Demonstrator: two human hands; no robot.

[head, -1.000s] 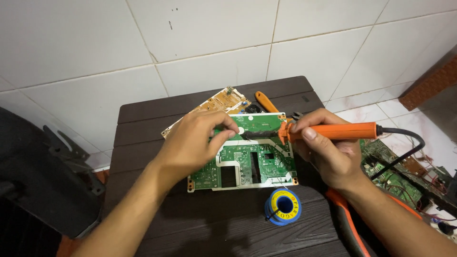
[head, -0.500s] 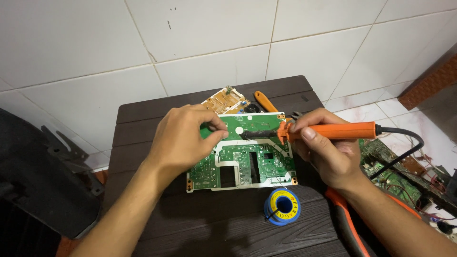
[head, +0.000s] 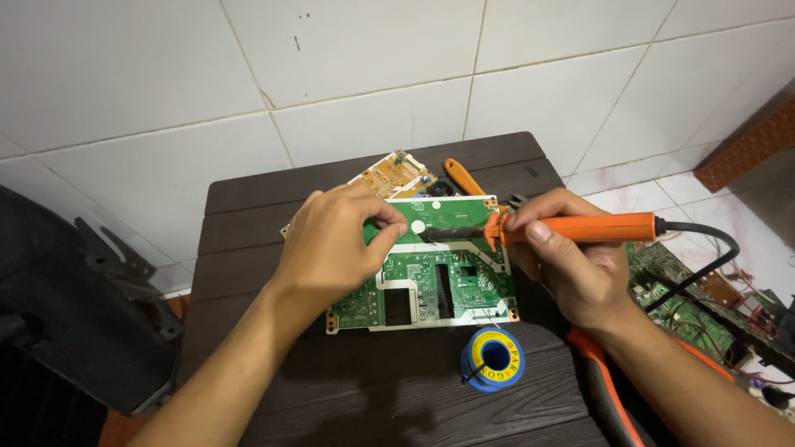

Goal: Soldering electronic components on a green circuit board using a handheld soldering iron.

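Observation:
A green circuit board [head: 439, 285] lies flat on a small dark wooden table [head: 248, 215]. My left hand [head: 335, 244] rests on the board's left part, thumb and forefinger pinched together near its upper edge; whether something thin sits between them I cannot tell. My right hand [head: 571, 265] grips an orange-handled soldering iron [head: 580, 228], held level, with its dark tip over the board's upper middle. A blue and yellow spool of solder wire [head: 493, 358] sits just in front of the board.
A tan circuit board [head: 393, 175] lies partly under the green one at the back. An orange tool handle [head: 464, 176] lies behind it. Orange-handled pliers [head: 600, 385] lie at the table's right front. More boards and wires [head: 704, 306] cover the tiled floor on the right.
My left hand has drawn its fingers in from a spread reach to a pinch at the board's upper left. The soldering iron and right hand have stayed almost still.

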